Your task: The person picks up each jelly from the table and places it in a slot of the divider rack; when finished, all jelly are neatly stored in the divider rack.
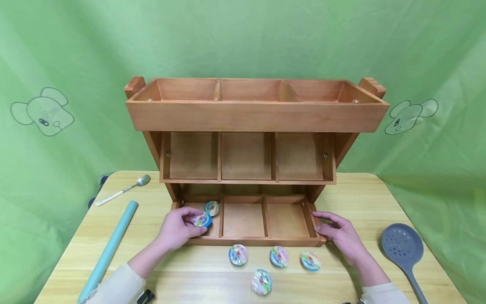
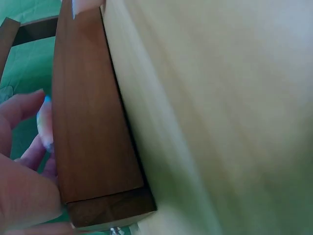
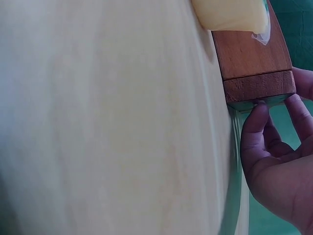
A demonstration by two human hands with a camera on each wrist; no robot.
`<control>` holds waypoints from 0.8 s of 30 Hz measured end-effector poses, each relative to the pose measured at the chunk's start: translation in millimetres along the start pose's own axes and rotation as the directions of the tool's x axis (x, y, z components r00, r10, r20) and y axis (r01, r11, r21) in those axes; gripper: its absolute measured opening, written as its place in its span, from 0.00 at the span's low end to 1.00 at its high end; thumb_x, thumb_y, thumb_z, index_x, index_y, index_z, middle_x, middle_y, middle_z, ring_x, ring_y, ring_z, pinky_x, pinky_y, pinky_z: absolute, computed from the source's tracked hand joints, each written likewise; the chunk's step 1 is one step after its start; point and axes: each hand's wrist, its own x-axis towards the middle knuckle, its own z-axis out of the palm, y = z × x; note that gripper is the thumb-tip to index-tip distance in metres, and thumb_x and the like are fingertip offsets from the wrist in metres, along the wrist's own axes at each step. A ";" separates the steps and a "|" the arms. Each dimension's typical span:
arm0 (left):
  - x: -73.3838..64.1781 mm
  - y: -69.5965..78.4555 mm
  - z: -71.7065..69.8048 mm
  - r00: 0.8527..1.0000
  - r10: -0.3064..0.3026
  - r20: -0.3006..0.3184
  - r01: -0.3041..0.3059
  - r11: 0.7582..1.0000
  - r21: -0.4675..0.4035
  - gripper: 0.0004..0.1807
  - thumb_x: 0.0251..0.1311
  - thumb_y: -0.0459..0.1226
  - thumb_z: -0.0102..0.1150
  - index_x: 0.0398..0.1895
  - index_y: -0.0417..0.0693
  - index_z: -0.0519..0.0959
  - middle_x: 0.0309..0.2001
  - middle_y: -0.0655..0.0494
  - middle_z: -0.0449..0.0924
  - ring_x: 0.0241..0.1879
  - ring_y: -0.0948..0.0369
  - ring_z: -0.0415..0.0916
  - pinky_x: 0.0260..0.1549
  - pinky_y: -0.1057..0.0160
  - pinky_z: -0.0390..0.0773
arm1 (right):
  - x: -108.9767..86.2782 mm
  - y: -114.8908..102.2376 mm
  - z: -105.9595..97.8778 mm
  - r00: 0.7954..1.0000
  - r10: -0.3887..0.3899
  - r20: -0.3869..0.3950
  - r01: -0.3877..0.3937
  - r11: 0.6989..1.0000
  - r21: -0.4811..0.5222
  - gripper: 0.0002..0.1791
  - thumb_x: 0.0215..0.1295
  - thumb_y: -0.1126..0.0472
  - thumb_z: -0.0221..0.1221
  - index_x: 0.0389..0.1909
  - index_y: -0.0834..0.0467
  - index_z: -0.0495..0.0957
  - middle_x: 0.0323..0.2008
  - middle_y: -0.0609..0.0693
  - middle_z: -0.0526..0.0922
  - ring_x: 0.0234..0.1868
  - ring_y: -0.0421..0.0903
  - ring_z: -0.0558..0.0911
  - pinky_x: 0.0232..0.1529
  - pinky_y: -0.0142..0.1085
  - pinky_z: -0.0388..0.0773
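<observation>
A three-tier wooden rack (image 1: 258,118) stands on the table, each tier split into three compartments. My left hand (image 1: 180,228) holds a small jelly cup (image 1: 202,220) with a printed foil lid between thumb and fingers, in the bottom tier's left compartment. Right behind it in that compartment is a second jelly cup (image 1: 211,208). In the left wrist view the held cup is mostly hidden behind the rack's front board (image 2: 93,107). My right hand (image 1: 339,234) grips the right end of the bottom tier; the right wrist view shows thumb and fingers at its end corner.
Several jelly cups (image 1: 262,281) lie before the rack. At left are a spoon (image 1: 121,192) and a pale teal rod (image 1: 108,251); at right, a grey slotted skimmer (image 1: 402,245). Green cloth (image 1: 243,38) hangs behind the table (image 1: 197,270).
</observation>
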 end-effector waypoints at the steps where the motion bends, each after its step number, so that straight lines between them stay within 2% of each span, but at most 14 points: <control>1: 1.7 -0.1 0.1 1.000 0.000 0.015 0.000 1.000 0.017 0.20 0.42 0.30 0.80 0.41 0.41 0.85 0.30 0.55 0.79 0.31 0.58 0.76 0.29 0.63 0.79 | 0.1 -0.1 0.1 1.000 0.001 -0.002 -0.001 1.000 -0.001 0.27 0.63 0.67 0.66 0.63 0.66 0.73 0.24 0.48 0.75 0.23 0.40 0.74 0.23 0.34 0.74; 4: 6.4 -0.8 1.9 0.998 -0.004 0.064 0.001 0.999 0.046 0.18 0.43 0.32 0.79 0.41 0.42 0.85 0.30 0.56 0.79 0.32 0.58 0.75 0.29 0.62 0.78 | 0.3 -0.1 0.1 1.000 0.001 -0.005 -0.001 1.000 -0.005 0.27 0.63 0.67 0.66 0.63 0.66 0.74 0.24 0.48 0.76 0.24 0.40 0.74 0.24 0.34 0.74; 10: 12.4 -1.0 8.0 0.990 -0.051 0.134 0.043 0.997 0.064 0.16 0.44 0.35 0.79 0.37 0.45 0.85 0.27 0.56 0.77 0.29 0.57 0.73 0.25 0.61 0.74 | 0.6 -0.5 0.3 1.000 0.007 0.001 -0.007 1.000 -0.001 0.27 0.63 0.67 0.66 0.63 0.66 0.73 0.25 0.48 0.76 0.24 0.40 0.74 0.25 0.35 0.75; 16: 15.9 -0.7 11.5 0.977 -0.096 0.192 0.084 0.994 0.068 0.15 0.44 0.32 0.78 0.37 0.45 0.85 0.27 0.54 0.76 0.28 0.57 0.72 0.25 0.60 0.73 | 1.1 -1.5 0.8 1.000 0.016 -0.008 -0.016 1.000 -0.005 0.27 0.62 0.66 0.66 0.62 0.66 0.74 0.27 0.49 0.77 0.26 0.40 0.75 0.26 0.35 0.76; 22: 16.2 -1.1 10.6 0.971 -0.079 0.226 0.067 0.996 0.059 0.15 0.45 0.31 0.77 0.38 0.43 0.85 0.27 0.54 0.76 0.29 0.57 0.72 0.26 0.61 0.73 | 1.7 -0.3 0.6 1.000 0.021 -0.011 -0.021 1.000 0.005 0.26 0.62 0.66 0.66 0.62 0.66 0.74 0.34 0.52 0.80 0.28 0.40 0.77 0.27 0.34 0.76; 24: 16.1 -2.1 9.6 0.969 -0.071 0.235 0.060 0.997 0.057 0.15 0.45 0.31 0.77 0.38 0.43 0.85 0.28 0.54 0.76 0.29 0.57 0.72 0.26 0.61 0.74 | 1.7 0.7 0.4 1.000 0.015 -0.008 -0.015 1.000 0.008 0.26 0.62 0.66 0.66 0.62 0.66 0.74 0.32 0.51 0.79 0.27 0.40 0.76 0.26 0.34 0.76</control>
